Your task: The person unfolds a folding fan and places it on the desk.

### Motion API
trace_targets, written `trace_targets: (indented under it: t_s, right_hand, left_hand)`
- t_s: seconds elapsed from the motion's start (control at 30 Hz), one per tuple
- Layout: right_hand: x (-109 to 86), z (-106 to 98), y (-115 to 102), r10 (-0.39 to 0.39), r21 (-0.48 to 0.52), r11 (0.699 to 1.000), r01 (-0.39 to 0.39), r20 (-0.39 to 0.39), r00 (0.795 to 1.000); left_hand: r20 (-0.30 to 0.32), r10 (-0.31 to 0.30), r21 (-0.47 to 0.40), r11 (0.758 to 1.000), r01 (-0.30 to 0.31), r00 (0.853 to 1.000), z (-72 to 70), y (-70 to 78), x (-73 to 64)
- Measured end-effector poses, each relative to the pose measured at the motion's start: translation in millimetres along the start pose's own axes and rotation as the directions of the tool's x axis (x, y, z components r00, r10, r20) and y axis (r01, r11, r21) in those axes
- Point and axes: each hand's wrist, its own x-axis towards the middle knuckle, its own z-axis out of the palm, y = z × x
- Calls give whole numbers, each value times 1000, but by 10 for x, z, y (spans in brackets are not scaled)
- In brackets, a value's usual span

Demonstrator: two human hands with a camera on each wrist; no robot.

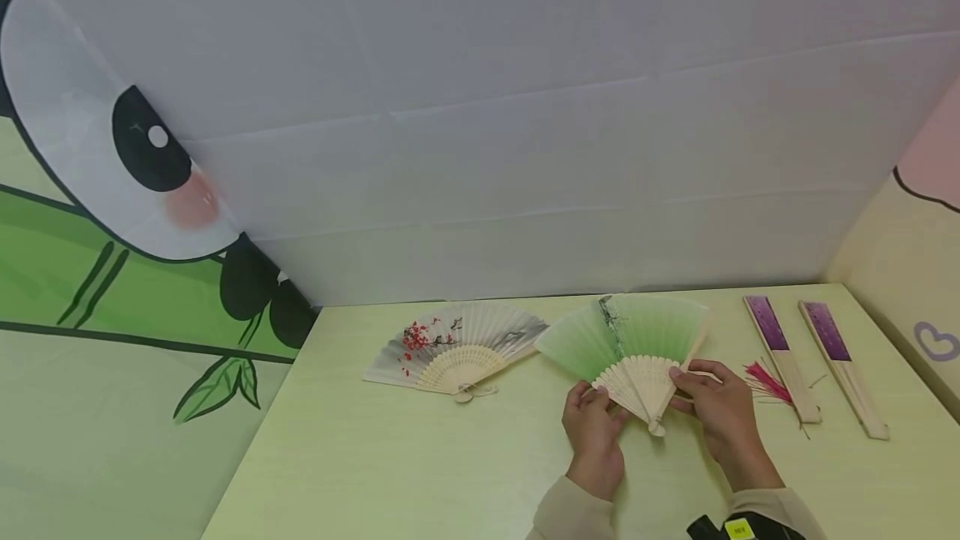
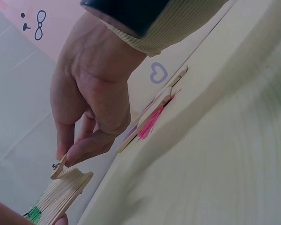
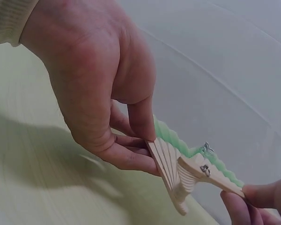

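A green folding fan [image 1: 658,332] is spread open above the table, its pale slatted ribs meeting at a pivot near the bottom. My left hand [image 1: 594,432] pinches the fan's left outer rib from below. On the other side, my right hand [image 1: 722,411] grips the right outer rib between thumb and fingers. Both wrist views show the fan's wooden ribs [image 3: 165,164] nearly edge-on, with fingertips on each outer rib. Just left of the green fan, a white folding fan [image 1: 468,348] with red blossoms lies spread on the table.
Two folded fans with purple covers, one inner [image 1: 783,361] and one outer [image 1: 843,369], lie at the table's right. A pink tassel [image 1: 768,383] is beside the inner one. Behind the table [image 1: 360,473] rises a white sheet [image 1: 480,157]; painted walls flank it.
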Motion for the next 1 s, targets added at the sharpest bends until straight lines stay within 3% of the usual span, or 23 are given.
trace_targets:
  t_s: [0.43,1.0]
  right_hand:
    - [41,-11,28,9,60,998,-4,-90,996]
    - [87,-41,70,57,187,982,-35,-111,992]
  left_hand:
    - [8,28,-60,998,-28,1000,24,17,8]
    - [12,42,-102,994,-41,999,27,7,35]
